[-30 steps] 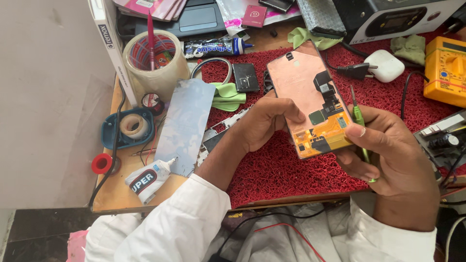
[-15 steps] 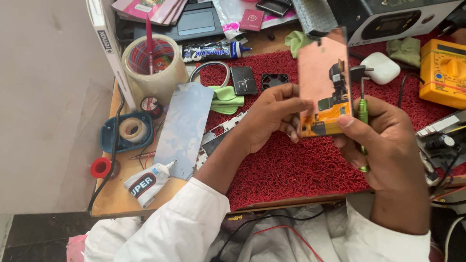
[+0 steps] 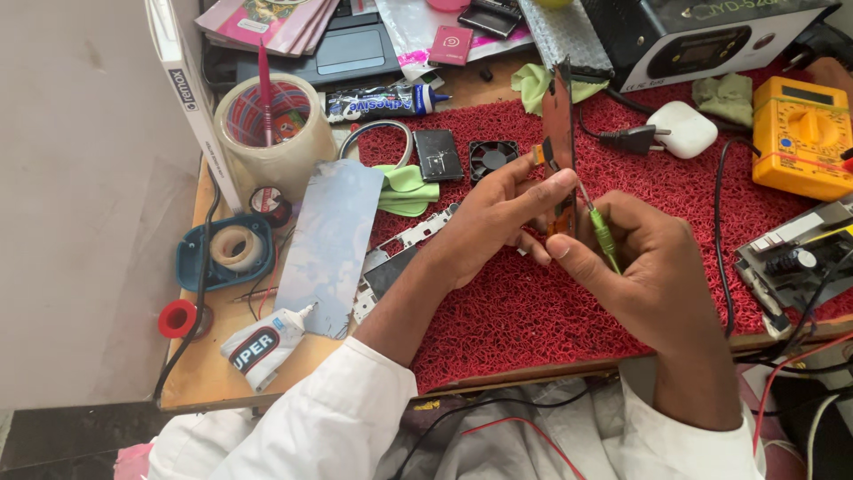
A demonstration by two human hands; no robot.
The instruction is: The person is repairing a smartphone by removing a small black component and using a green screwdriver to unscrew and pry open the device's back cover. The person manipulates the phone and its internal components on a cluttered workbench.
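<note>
Two bare hands meet above the red coiled-fibre mat [image 3: 533,311] that covers most of the wooden tabletop [image 3: 222,356]. The left hand [image 3: 489,218] pinches a thin copper-coloured phone panel with small circuit parts [image 3: 560,133], its fingers [image 3: 542,187] closed on the panel's lower part. The panel stands almost upright, edge-on to the camera, lifted clear of the mat. The right hand [image 3: 649,276] has its fingers wrapped around a slim green-handled screwdriver [image 3: 602,233], whose metal tip points up at the lower part of the panel, just beside the left fingertips; whether it touches cannot be told.

Around them lie a small black square fan [image 3: 491,157] and a dark rectangular chip cover [image 3: 439,153] on the mat, a pale green cloth [image 3: 404,188], a grey-blue metal sheet [image 3: 329,244], a white tube of glue [image 3: 265,342], a wide roll of clear tape [image 3: 267,133], a white earbud case [image 3: 681,130] and a yellow multimeter [image 3: 800,133].

The likely risks: held only at its lower part and standing on edge, the panel could twist or slip if the tool pushes sideways. A tip that slides off its mark could scratch the small circuit parts or jab the left fingertips. A freed screw could vanish into the mat's loops.
</note>
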